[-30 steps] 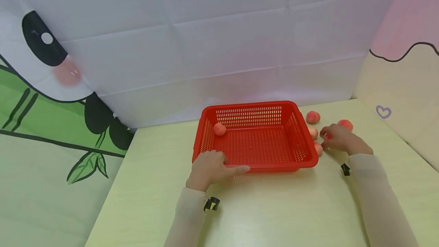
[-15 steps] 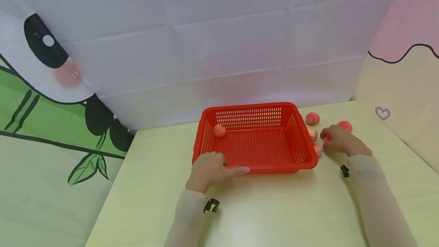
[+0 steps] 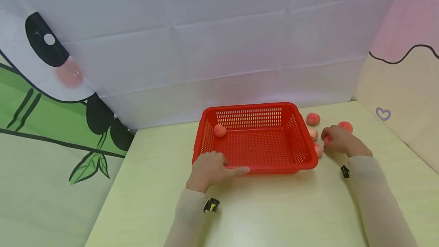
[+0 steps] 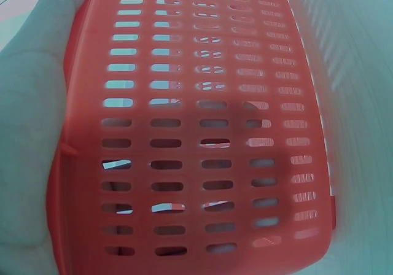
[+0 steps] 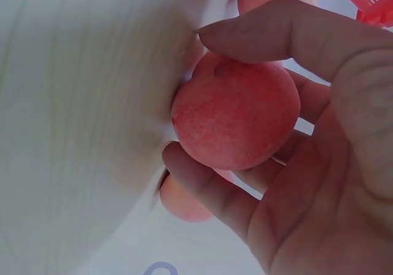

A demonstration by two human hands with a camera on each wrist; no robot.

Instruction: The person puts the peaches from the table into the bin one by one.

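My left hand (image 3: 210, 169) grips the near left rim of a red plastic basket (image 3: 253, 106), its thumb lying along the front edge. In the left wrist view the slotted basket wall (image 4: 190, 115) fills most of the picture. One peach (image 3: 219, 130) lies inside the basket at the left. To the right of the basket, my right hand (image 3: 344, 141) has its thumb and fingers curled round another peach (image 5: 236, 112), which looks low at the tabletop. Whether that peach touches the table I cannot tell.
Beside the basket's right wall lie two peaches, a pale peach (image 3: 313, 134) and a nearer peach (image 3: 318, 150). Further back sits a redder peach (image 3: 313, 119), and one more peach (image 3: 345, 126) is behind my right hand. A printed cloth (image 3: 223, 48) hangs behind the table (image 3: 154, 186).
The fingers of my right hand have drawn in closer round the peach. My left hand and the basket stay in place; the head view shifts very slightly.
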